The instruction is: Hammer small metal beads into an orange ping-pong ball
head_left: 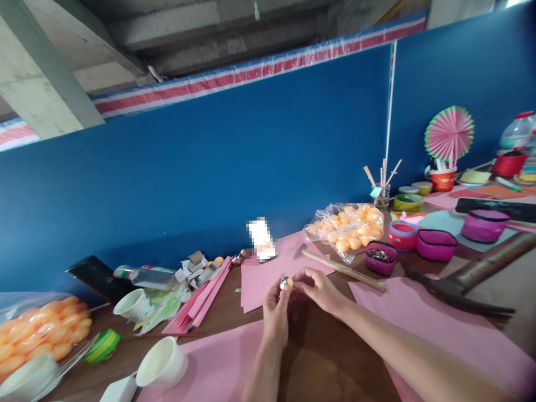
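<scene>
My left hand (pixel 276 315) is closed around a small silver-and-orange ball (pixel 285 283), thumb and fingers pinching it. From the other side, the fingertips of my right hand (pixel 315 286) are closed at the ball's orange part; exactly how they grip it is too small to make out. Both hands are raised over the brown table (pixel 318 357). Just beyond them lies a sheet of pink paper (pixel 255 290), with a blurred-out phone-like object (pixel 262 240) propped at its back. Small shiny balls (pixel 239 257) rest to the left of that object.
Right of my hands are a wooden-handled tool (pixel 343 269), a large hammer (pixel 460 285) and magenta pouches (pixel 436 245). Bags of orange balls (pixel 352 226) sit at both sides. To the left stand white paper cups (pixel 162 363), folded pink paper (pixel 201 301) and a bottle (pixel 146 277). A blue partition (pixel 209 167) closes the back.
</scene>
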Motion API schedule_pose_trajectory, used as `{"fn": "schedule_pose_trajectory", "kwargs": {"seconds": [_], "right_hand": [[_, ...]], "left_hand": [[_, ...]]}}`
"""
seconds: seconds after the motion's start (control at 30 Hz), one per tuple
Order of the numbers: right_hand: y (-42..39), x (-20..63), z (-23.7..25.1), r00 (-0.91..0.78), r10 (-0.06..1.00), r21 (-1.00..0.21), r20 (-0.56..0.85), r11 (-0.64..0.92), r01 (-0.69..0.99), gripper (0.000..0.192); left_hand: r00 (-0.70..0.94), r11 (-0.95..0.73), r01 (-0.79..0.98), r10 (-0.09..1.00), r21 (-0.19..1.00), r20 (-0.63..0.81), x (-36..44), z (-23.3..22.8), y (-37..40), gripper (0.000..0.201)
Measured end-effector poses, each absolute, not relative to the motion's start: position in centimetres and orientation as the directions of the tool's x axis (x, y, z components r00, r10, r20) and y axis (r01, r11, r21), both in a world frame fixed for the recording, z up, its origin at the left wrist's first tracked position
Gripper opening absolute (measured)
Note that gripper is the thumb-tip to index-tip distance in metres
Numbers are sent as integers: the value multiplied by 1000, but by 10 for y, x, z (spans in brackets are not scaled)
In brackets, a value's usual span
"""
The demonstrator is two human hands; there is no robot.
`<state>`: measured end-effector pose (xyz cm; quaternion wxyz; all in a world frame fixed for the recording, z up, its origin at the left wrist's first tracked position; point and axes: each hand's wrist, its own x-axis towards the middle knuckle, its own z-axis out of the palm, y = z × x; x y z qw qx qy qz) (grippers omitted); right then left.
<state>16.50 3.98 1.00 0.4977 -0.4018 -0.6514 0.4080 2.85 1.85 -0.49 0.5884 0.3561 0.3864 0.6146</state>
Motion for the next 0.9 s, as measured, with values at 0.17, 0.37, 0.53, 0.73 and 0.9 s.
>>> {"fn": "schedule_pose_trajectory", "kwargs": {"seconds": [0.17, 0.37, 0.53, 0.73, 0.9], "right_hand": [[50, 200, 16, -76, 842, -472, 534, 372, 799, 25], [68, 224, 8, 21, 960, -159, 279, 25, 987, 24], [69, 219, 7, 13, 937, -87, 350, 19, 996, 28], [43, 193, 21, -206, 801, -98, 562, 311, 945, 24], [24, 171, 24, -339, 717, -97, 609, 492, 865, 25]], "left_hand": [[-163, 10, -558, 979, 830, -122, 19, 0, 24, 42], [-151, -12, -737, 978, 676, -147, 11, 0, 29, 29], [-179, -46, -745, 975, 666, -133, 5, 2, 30, 27], [-244, -82, -748, 957, 659, -158, 0, 0, 34, 17], [-286, -81, -763, 932, 642, -223, 0, 0, 36, 12]]}}
